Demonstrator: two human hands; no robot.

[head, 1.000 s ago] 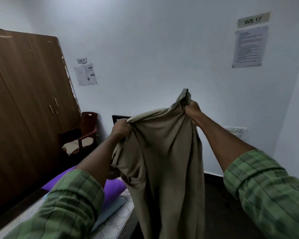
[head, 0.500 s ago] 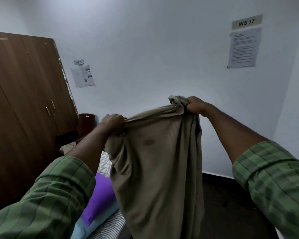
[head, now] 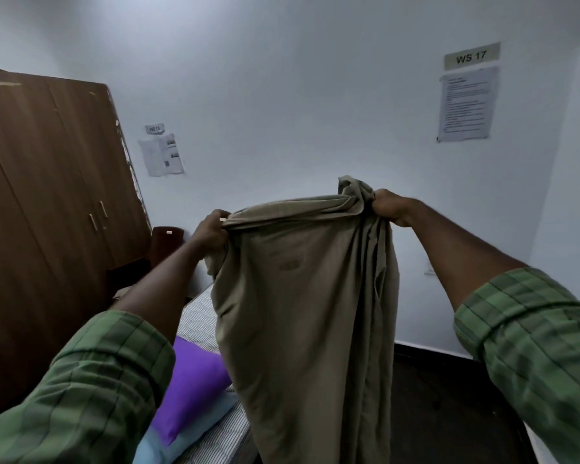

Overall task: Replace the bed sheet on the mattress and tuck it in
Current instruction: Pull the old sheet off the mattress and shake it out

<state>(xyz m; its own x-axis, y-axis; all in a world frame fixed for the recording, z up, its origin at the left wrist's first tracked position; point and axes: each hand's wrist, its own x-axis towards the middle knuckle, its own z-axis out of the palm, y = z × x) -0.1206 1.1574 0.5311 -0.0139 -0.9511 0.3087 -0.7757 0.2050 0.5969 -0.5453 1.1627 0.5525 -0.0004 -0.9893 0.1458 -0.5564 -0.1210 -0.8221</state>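
Observation:
A khaki-beige bed sheet [head: 305, 316] hangs in front of me, held up by its top edge. My left hand [head: 211, 231] grips a bunched corner at the left. My right hand [head: 387, 207] grips a gathered bunch at the right, slightly higher. The cloth drops in long folds out of the bottom of the view. Behind and below it lies the striped bare mattress [head: 198, 316], partly hidden by the sheet and my left arm.
A purple pillow [head: 191, 386] on a light blue one [head: 195, 440] lies on the mattress at lower left. A brown wooden wardrobe [head: 47, 212] stands at left, a dark chair [head: 166, 241] beside it. White wall behind; dark floor [head: 449, 413] to the right.
My hands have spread further apart along the sheet's top edge, stretching it wider. The view has shifted, so the wardrobe and chair sit further left and more mattress shows.

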